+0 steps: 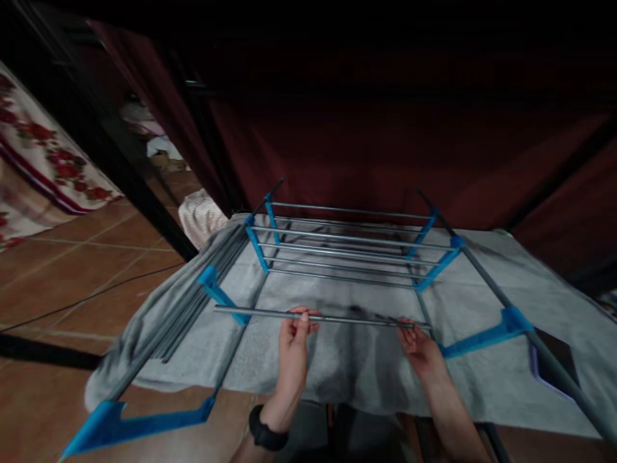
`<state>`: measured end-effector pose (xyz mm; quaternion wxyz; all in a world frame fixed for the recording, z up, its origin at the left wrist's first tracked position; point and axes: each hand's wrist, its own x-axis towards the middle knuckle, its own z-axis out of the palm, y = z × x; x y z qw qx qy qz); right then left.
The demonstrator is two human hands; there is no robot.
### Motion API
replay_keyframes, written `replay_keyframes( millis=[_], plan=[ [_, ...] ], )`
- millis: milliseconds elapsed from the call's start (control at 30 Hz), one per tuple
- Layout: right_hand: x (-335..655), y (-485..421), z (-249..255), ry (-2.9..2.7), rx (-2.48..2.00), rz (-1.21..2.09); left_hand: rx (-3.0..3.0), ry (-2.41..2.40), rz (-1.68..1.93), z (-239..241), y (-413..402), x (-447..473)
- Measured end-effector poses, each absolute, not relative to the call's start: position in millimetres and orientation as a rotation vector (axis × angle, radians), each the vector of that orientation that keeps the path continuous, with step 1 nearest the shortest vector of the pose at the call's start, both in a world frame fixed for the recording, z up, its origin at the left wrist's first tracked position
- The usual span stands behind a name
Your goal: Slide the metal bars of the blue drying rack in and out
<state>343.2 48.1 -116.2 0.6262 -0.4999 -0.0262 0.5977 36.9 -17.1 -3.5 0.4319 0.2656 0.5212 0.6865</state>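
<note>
dim room, terracotta tile floor [72, 270] on the left, dark maroon curtain [385, 141] filling the back wall. floral blanket [33, 141] at far left edge, a pale bundle of cloth [200, 215] on the floor near the curtain's foot. centre of view: grey towel [337, 360] spread flat over a low surface, its left edge drooping toward the tiles. standing over the towel, a partly built drying rack [347, 247]: grey metal side tubes running toward the camera on both sides, blue plastic brackets joining them. five or so cross rods already seated between the far brackets, parallel, evenly spaced. near brackets: left blue bracket [219, 292], right blue bracket [486, 334], and a lower blue foot piece [139, 421] at bottom left over the tiles. spare grey rods [193, 308] lie bundled along the towel's left edge. dark flat object [554, 360] with a purple edge on the towel at right, partly behind the right tube; cannot tell what it is. loose metal rod [318, 316] held level across the front of the rack, its left end touching the left blue bracket, its right end just short of the right side tube. left hand [296, 341] closed around the rod near its middle, fingers curled over the top, black wristband [267, 434] on that wrist. right hand [421, 350] pinching the rod near its right end. hands well apart along the rod.
</note>
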Motion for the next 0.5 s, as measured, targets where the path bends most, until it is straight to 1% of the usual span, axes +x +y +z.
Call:
replay_keyframes(
  millis=[167, 267, 367, 433, 500],
  plan=[
    [319.7, 47.7, -113.5, -0.087, -1.084, 1.496, 0.888, 1.158, 1.714, 13.3, -10.8, 67.9],
    [297.8, 41.3, -101.3, -0.140, -1.075, 1.673, 1.026, 1.091, 1.748, 25.8, -3.4, 77.9],
    [286.4, 33.5, -91.9, -0.283, -1.047, 1.873, 1.172, 1.033, 1.900, 54.2, 6.4, 68.5],
    [286.5, 30.8, -88.4, -0.345, -1.055, 1.884, 1.286, 1.013, 2.000, 80.5, 10.7, 55.1],
    [291.0, 31.3, -85.8, -0.349, -1.074, 1.830, 1.456, 1.055, 2.009, 105.7, 11.6, 43.1]
  ],
)
